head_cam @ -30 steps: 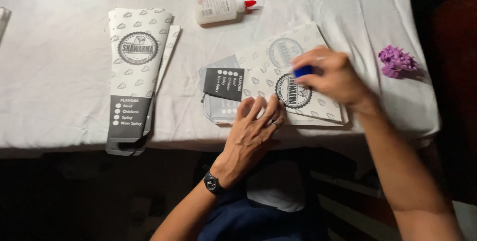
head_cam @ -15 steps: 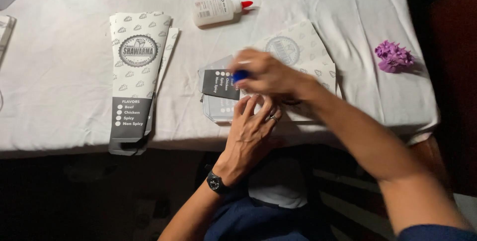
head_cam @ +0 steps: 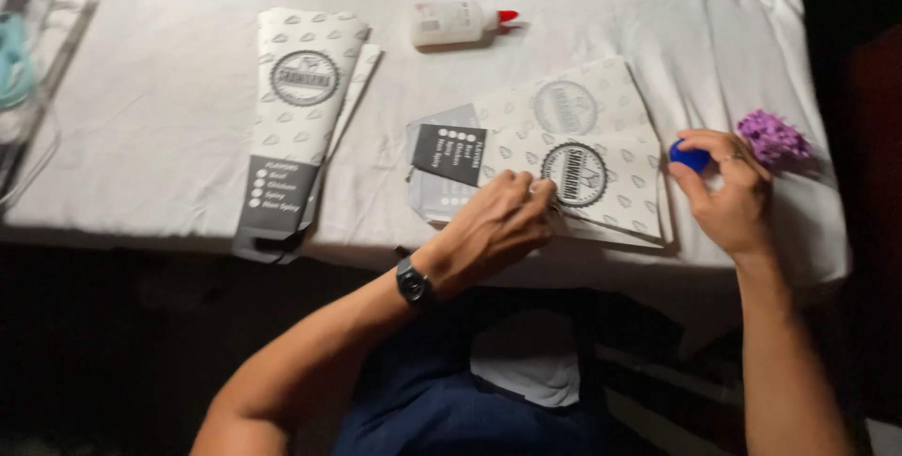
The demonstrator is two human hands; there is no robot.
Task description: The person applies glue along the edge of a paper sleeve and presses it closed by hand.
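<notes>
Flat printed paper sleeve (head_cam: 583, 160) on cloth-covered tabletop (head_cam: 169, 90); left hand (head_cam: 498, 226) presses it, fingers curled. Right hand (head_cam: 728, 198) pinches small blue glue stick (head_cam: 689, 155), now moved off sleeve to its right.

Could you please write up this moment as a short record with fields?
left hand: left hand presses flat on the printed paper sleeve
right hand: right hand holds a small blue object in a fingertip grip, beside the sleeve's right edge
surface: table with white cloth
nearby: sleeve stack at left; glue bottle lying behind; purple clump at right
</notes>
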